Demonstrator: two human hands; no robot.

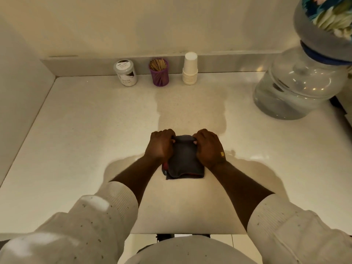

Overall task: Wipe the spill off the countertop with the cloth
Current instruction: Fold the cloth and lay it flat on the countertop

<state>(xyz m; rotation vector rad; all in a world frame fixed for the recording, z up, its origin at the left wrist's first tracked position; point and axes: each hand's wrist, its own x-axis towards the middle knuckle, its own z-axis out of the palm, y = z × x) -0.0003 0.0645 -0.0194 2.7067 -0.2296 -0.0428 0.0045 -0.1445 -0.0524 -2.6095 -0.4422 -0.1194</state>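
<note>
A dark grey folded cloth (183, 161) with a red edge lies on the pale countertop (85, 130), near the front middle. My left hand (161, 146) grips its far left corner and my right hand (208, 147) grips its far right corner, fingers curled over the top edge. A darker wet-looking patch (190, 109) stretches from just beyond the cloth toward the back wall. Both forearms reach in from white sleeves.
Against the back ledge stand a lidded white jar (125, 72), a purple holder of toothpicks (159, 72) and a stack of white paper cups (190, 68). A large clear water bottle (297, 86) stands at the right. The counter's front edge (190, 233) is close to my body.
</note>
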